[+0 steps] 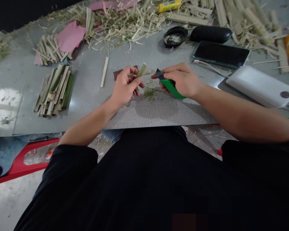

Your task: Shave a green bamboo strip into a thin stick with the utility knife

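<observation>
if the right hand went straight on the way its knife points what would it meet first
Likely the pale strip held in the left hand: the green knife in the right hand points leftward at it across a gap. Depth is unclear; possibly the left fingers.

Grey table [91,96], bamboo strip stack [55,91] left, green shavings [150,92] centre, black dish [175,36], phone [221,54], white case [261,86] right

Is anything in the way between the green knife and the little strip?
Nothing visible. The green plastic-handled knife in the right hand points across a bare gap at the pale flat plant strip pinched in the left hand; green shavings lie below.
</observation>
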Motion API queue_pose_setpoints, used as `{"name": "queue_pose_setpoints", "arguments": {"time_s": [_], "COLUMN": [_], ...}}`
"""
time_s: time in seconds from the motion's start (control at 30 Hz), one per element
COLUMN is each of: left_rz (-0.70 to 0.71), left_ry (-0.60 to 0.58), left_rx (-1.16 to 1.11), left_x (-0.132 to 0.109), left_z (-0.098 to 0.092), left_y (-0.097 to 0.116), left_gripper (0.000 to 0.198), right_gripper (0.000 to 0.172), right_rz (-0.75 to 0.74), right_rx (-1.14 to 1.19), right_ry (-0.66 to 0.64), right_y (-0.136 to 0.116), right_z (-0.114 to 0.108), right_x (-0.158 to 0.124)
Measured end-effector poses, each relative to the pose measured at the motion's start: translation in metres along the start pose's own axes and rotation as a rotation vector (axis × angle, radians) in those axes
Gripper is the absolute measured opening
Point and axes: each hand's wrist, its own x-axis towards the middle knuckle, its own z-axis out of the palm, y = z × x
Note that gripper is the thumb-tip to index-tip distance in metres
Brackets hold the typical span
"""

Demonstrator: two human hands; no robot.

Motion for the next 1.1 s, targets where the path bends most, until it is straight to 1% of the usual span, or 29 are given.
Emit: {"name": "queue_pose_setpoints", "arguments": {"time_s": [0.07, 0.13, 0.27, 0.33, 0.37, 0.5, 0.6, 0.7, 0.77, 0.9, 0.93, 1.03, 1.1], "left_rz": [-0.008, -0.012, -0.012, -0.031, -0.048, -0.139, -0.173, -0.137, -0.115, -0.136, -0.138, -0.155, -0.18], "left_ry": [-0.011, -0.016, -0.017, -0.023, -0.028, -0.057, -0.079, -0.083, -0.082, -0.103, -0.113, -0.129, -0.125], "left_rx": [0.013, 0.026, 0.036, 0.001, -0.027, -0.151, -0.21, -0.211, -0.178, -0.113, -0.111, -0.131, -0.159], "left_x": [-0.001, -0.002, -0.002, -0.002, -0.002, -0.004, -0.007, -0.009, -0.01, -0.013, -0.013, -0.013, -0.013], "left_z": [0.0, 0.0, 0.0, 0.0, 0.001, 0.003, 0.005, 0.008, 0.01, 0.01, 0.009, 0.01, 0.011], "left_y": [0.002, 0.003, 0.003, 0.004, 0.005, 0.01, 0.015, 0.018, 0.02, 0.019, 0.018, 0.017, 0.017], "left_gripper": [0.014, 0.009, 0.013, 0.015, 0.016, 0.021, 0.027, 0.03, 0.033, 0.04, 0.041, 0.039, 0.036], "right_gripper": [0.044, 0.052, 0.072, 0.077, 0.074, 0.048, 0.045, 0.048, 0.046, 0.024, 0.023, 0.036, 0.04], "right_rz": [0.021, 0.02, 0.007, 0.01, 0.011, -0.03, -0.11, -0.162, -0.168, -0.159, -0.161, -0.174, -0.19], "right_rx": [-0.017, -0.066, -0.097, -0.08, -0.082, -0.179, -0.291, -0.4, -0.416, -0.352, -0.347, -0.41, -0.481], "right_ry": [0.002, 0.017, 0.087, 0.082, 0.075, 0.086, 0.118, 0.12, 0.115, 0.16, 0.175, 0.19, 0.195], "right_y": [-0.003, 0.0, 0.012, 0.015, 0.016, 0.017, 0.019, 0.019, 0.018, 0.019, 0.019, 0.022, 0.024], "right_z": [0.001, 0.001, -0.002, -0.004, -0.005, -0.007, -0.006, -0.005, -0.004, -0.001, 0.0, 0.002, 0.002], "right_x": [-0.001, 0.001, 0.01, 0.011, 0.011, 0.007, 0.004, 0.003, 0.002, 0.001, 0.001, 0.003, 0.004]}}
